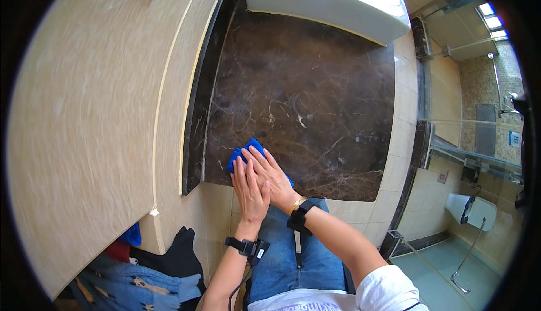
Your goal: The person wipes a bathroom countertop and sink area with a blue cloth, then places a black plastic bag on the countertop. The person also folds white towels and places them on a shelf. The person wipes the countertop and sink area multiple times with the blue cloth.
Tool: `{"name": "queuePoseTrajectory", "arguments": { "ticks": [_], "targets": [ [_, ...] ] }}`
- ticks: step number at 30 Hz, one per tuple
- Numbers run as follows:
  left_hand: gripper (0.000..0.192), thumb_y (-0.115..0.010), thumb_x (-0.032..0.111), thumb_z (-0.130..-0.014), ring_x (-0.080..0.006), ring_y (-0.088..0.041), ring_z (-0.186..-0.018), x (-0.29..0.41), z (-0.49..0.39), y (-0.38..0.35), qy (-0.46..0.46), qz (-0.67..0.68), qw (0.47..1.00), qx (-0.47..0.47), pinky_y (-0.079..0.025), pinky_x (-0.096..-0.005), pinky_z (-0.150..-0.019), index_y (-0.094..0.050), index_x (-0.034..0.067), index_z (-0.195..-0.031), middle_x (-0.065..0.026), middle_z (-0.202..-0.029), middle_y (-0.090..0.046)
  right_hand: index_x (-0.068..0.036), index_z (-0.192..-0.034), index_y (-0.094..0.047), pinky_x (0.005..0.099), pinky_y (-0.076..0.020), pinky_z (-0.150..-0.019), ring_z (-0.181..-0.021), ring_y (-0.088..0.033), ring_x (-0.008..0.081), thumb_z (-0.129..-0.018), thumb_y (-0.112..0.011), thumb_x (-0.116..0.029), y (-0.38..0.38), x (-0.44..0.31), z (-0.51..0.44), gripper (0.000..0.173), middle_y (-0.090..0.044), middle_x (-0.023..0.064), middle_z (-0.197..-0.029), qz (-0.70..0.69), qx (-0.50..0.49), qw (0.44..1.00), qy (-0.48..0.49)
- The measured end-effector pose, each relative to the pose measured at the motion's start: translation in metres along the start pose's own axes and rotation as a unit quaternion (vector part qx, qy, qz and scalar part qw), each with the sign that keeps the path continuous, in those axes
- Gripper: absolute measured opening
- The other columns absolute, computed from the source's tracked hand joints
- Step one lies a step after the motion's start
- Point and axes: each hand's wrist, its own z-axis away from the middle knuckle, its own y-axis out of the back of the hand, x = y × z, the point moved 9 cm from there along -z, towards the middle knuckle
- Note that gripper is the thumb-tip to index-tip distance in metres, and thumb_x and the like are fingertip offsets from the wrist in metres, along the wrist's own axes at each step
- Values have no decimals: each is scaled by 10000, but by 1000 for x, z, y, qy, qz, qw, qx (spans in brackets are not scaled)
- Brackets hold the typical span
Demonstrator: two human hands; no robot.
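Observation:
A folded blue cloth point(254, 143) lies on the dark brown marble countertop point(308, 83), close to its near left corner. My right hand point(270, 178) presses flat on the cloth, with a blue edge showing beyond the fingertips and another beside the palm. Beside and partly over it rests my left hand point(249, 192), fingers stretched forward, its fingertips at the cloth's left part. Whether its fingers grip any cloth is hidden. Both wrists wear black straps.
A white ceramic basin point(321, 11) stands at the counter's far end. A dark stone backsplash point(200, 116) and beige tiled wall point(105, 87) border the left. Clothes point(148, 281) hang or lie at lower left. Glass shower panels point(469, 137) stand at right.

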Motion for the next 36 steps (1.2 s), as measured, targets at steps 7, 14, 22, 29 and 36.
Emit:
{"name": "queuePoseTrajectory", "arguments": {
  "ticks": [7,14,22,29,36],
  "targets": [
    [567,-426,340,-916,-389,-240,-1349,-20,-93,2,-28,-39,999,19,-179,-517,-1091,-302,74,-1402,-218,-1453,-262,-53,-1321,-414,436,-151,-1125,-1344,-270,294,-868,-417,-280,10,35,-69,507,-360,147,-1413,21,81,996,-20],
    [612,-373,403,-925,-378,-207,-1368,3,-29,-10,-13,-21,1000,-18,-137,-544,-1089,-273,55,-1418,-208,-1467,-244,-55,-1350,-380,434,-139,-1132,-1367,-237,287,-868,-411,-257,3,19,-5,523,-313,143,-1449,37,24,997,-59],
    [648,-412,422,-906,-370,-189,-1373,87,-11,-70,-91,24,993,-73,-101,-533,-1100,-275,36,-1407,-190,-1474,-232,-88,-1346,-422,438,-180,-1111,-1355,-285,280,-856,-467,-257,53,74,72,521,-347,129,-1437,38,41,989,-138],
    [602,-477,372,-880,-320,-215,-1370,117,-69,-104,-162,-1,981,-108,-114,-509,-1112,-332,78,-1385,-165,-1458,-273,-75,-1376,-374,435,-141,-1125,-1374,-234,272,-883,-427,-266,74,130,70,531,-313,121,-1457,102,101,966,-215],
    [654,-398,442,-906,-366,-181,-1378,119,26,-97,-123,38,982,-139,-112,-523,-1104,-264,65,-1424,-187,-1478,-228,-48,-1342,-416,437,-186,-1112,-1352,-289,288,-855,-449,-239,60,81,140,524,-351,139,-1436,35,65,976,-206]
  ]
}}
